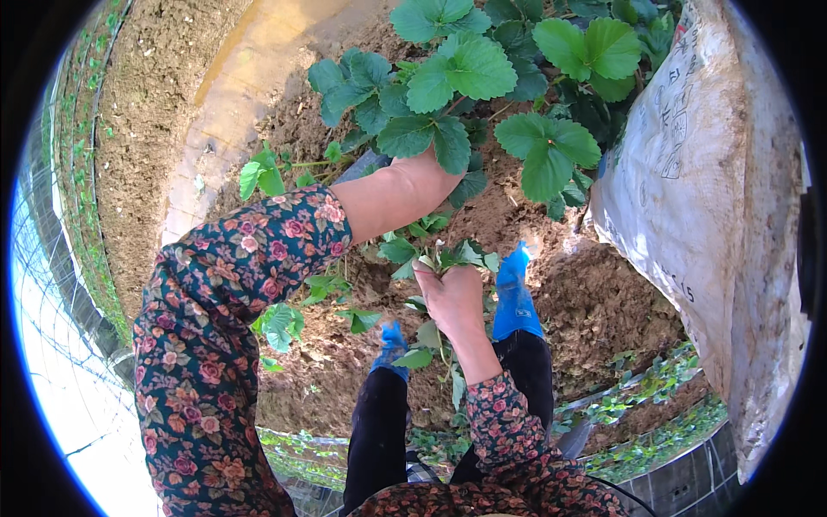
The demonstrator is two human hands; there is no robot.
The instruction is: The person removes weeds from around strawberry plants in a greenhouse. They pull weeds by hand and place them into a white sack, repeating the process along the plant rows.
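Note:
My left hand reaches into a leafy strawberry plant. Its fingers are hidden beneath the green leaves, so what they touch cannot be seen. Closer to my body, my right hand is closed around a bunch of strawberry leaves and stems. Some cut or loose stems with leaves trail below that hand. The held bunch is just below my left wrist, above the soil between my feet.
A large white woven sack bearing writing stands close on the right. Blue boots are planted on bare brown soil. Muddy water lies in a furrow at upper left. More low plants grow in rows behind me.

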